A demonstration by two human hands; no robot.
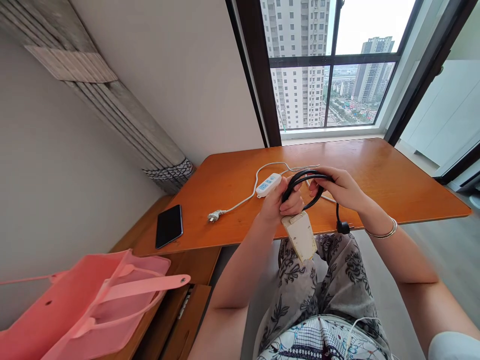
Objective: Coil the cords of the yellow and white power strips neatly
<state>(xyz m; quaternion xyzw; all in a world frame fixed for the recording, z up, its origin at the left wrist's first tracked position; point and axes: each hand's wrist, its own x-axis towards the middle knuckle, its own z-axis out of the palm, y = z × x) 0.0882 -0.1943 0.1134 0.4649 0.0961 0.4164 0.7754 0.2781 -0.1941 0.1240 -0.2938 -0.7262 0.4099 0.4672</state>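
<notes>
A coiled black power cord is held between my two hands over the table's front edge. My left hand is closed round the left side of the coil. Below that hand hangs a worn cream-coloured block, perhaps a power strip, tilted over my lap. The fingers of my right hand are bent round the coil's right side. The cord's loose end drops from there, with a black plug near the table edge. Just behind my left hand lies a small white power strip.
The white strip's cord loops across the orange-brown table, ending in a white plug. A dark phone or tablet lies at the table's left. A pink bag rests on lower wooden furniture at left. A window is beyond.
</notes>
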